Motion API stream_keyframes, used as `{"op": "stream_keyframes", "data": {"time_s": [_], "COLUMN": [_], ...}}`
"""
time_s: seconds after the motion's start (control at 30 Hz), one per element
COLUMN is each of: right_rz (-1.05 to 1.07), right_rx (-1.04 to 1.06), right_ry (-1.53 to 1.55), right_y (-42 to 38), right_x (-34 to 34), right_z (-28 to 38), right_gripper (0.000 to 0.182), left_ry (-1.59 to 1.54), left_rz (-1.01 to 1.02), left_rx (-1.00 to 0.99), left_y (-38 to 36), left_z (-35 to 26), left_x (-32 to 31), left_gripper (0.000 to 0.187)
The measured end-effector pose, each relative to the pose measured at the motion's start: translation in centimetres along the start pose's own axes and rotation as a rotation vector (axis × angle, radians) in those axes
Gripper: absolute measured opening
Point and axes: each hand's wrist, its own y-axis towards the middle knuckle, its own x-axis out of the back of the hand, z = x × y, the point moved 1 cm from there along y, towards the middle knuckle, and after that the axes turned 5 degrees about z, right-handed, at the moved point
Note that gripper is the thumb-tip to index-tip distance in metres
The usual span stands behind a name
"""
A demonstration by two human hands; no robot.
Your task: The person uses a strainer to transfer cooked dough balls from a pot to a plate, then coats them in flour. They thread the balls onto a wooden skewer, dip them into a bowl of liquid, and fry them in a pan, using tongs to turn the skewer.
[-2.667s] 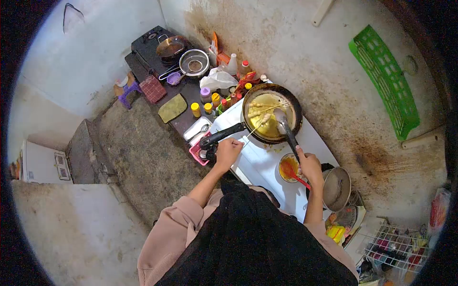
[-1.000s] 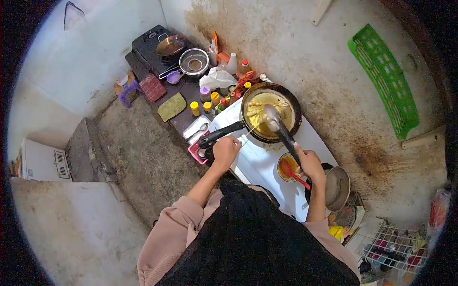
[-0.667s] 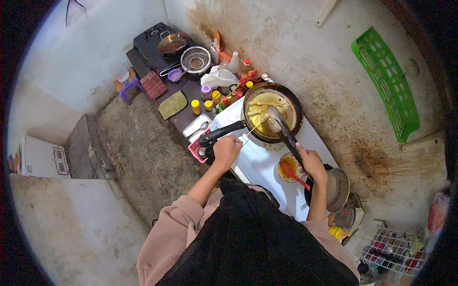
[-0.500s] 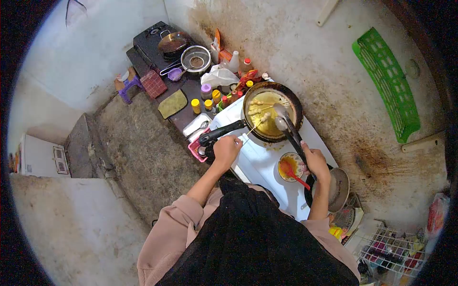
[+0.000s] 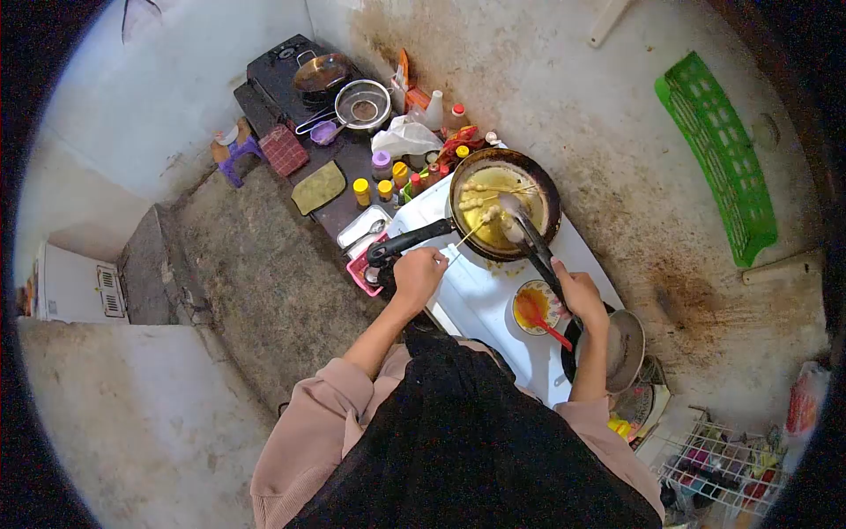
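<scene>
A frying pan (image 5: 550, 196) with yellow liquid stands on the white stovetop (image 5: 467, 298), its black handle pointing left. Several skewers of round pale balls (image 5: 481, 188) lie in it. My left hand (image 5: 419, 276) is closed in a pinch on the stick end of one skewer (image 5: 471, 234), whose loaded end is in the pan. In my right hand (image 5: 582, 295) is a pair of tongs (image 5: 534, 242) with black handles; its metal tips reach into the pan by that skewer's balls. Below sits a patterned bowl (image 5: 554, 304) of orange sauce with a red spoon (image 5: 548, 328).
Left of the pan are a pink basket (image 5: 359, 273), a white tray (image 5: 359, 227) and several yellow-capped jars (image 5: 361, 190). A strainer (image 5: 363, 104) lies farther back. Another pan (image 5: 627, 351) stands by my right forearm. A green rack (image 5: 718, 159) hangs on the wall.
The tongs' tips have drawn closer together and moved slightly left, near the held skewer's balls. My left hand stays pinched on the stick, almost unmoved.
</scene>
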Motion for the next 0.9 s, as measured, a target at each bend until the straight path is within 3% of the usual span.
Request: {"op": "stream_keyframes", "data": {"time_s": [0.67, 0.9], "right_rz": [-0.006, -0.062], "right_rx": [-0.036, -0.004], "right_ry": [-0.155, -0.026], "right_y": [-0.3, -1.1], "right_x": [0.9, 0.7], "right_z": [0.6, 1.7], "right_gripper": [0.071, 0.071], "left_ry": [0.015, 0.023], "left_rz": [0.011, 0.048], "left_rx": [0.002, -0.002], "left_y": [0.5, 0.5], "left_z": [1.0, 0.7], "left_x": [-0.6, -0.5], "left_gripper": [0.015, 0.016]}}
